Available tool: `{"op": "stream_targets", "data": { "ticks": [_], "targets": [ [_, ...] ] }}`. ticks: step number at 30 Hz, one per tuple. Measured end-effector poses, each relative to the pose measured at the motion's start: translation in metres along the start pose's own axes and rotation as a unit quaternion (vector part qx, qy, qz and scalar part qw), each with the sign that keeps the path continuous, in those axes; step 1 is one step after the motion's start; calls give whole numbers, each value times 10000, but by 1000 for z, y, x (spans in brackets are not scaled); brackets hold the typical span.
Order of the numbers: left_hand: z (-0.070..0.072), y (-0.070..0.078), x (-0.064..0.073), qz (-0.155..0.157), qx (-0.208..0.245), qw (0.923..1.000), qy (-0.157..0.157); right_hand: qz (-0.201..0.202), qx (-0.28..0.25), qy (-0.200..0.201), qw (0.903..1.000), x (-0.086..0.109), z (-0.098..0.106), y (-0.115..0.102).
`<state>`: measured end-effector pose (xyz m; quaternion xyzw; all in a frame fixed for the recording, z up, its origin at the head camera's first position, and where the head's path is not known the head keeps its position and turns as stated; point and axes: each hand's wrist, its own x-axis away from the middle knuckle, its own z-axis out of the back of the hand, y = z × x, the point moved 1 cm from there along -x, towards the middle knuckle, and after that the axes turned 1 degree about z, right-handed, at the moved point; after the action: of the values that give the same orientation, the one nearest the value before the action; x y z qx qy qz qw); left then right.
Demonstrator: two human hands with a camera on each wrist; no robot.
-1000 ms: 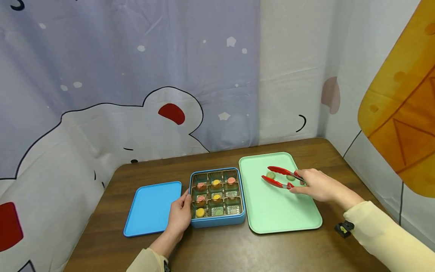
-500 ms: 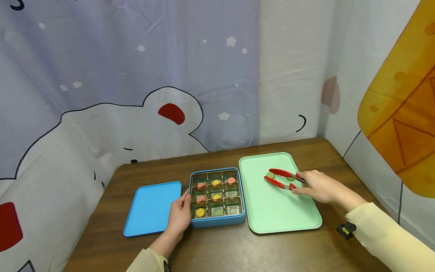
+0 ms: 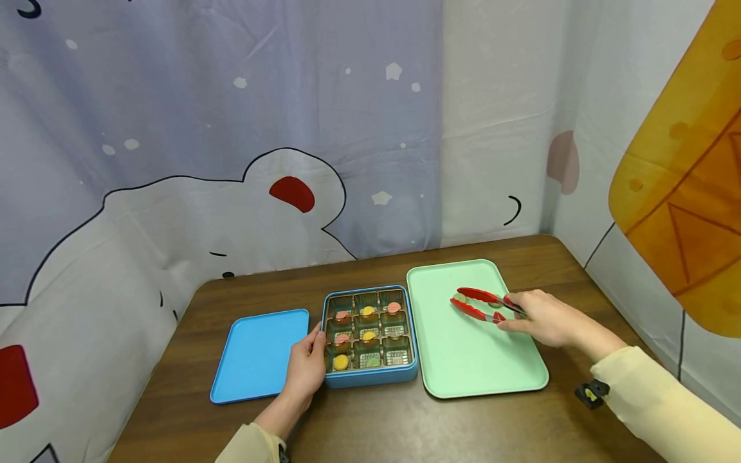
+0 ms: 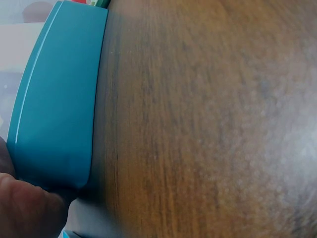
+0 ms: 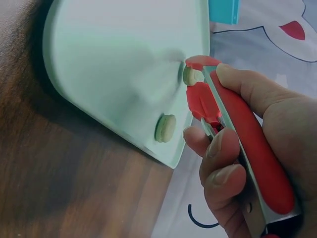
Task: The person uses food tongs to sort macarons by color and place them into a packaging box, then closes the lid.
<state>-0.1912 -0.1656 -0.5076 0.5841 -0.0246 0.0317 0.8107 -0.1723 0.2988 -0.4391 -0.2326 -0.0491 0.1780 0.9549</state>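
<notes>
My right hand (image 3: 544, 316) holds red-and-silver tongs (image 3: 476, 312) over the green tray (image 3: 475, 366). The tong tips stand on either side of a green macaron (image 5: 189, 76); another green macaron (image 5: 166, 128) lies nearer the tray's corner. In the head view the tongs partly cover both macarons. My left hand (image 3: 305, 366) holds the left edge of a blue box (image 3: 373, 377), its thumb by the rim. Several compartments of the box's clear insert hold pink macarons (image 3: 394, 307), yellow macarons (image 3: 341, 362) and a green macaron (image 3: 372, 361); others are bare.
A flat blue lid (image 3: 260, 357) lies left of the box. The green tray stands close along the box's right side. All rest on a brown wooden table (image 3: 370, 427), with a printed curtain (image 3: 370, 128) behind its back edge.
The tongs have shifted slightly right and their tips have drawn closer around the far green macaron. My left hand and the box have stayed in place.
</notes>
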Motion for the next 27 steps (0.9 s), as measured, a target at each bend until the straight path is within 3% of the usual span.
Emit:
{"op": "stream_targets", "data": {
  "ticks": [11,17,27],
  "targets": [
    [0,1,0,62,55,10000,0,343,-35,154,9993,-1,13,-22],
    [-2,0,-1,152,78,9999,-17,588,112,218,9980,-4,12,-45],
    [-1,-1,-2,174,98,9998,-60,1334,138,146,9909,-9,6,-89]
  ]
}}
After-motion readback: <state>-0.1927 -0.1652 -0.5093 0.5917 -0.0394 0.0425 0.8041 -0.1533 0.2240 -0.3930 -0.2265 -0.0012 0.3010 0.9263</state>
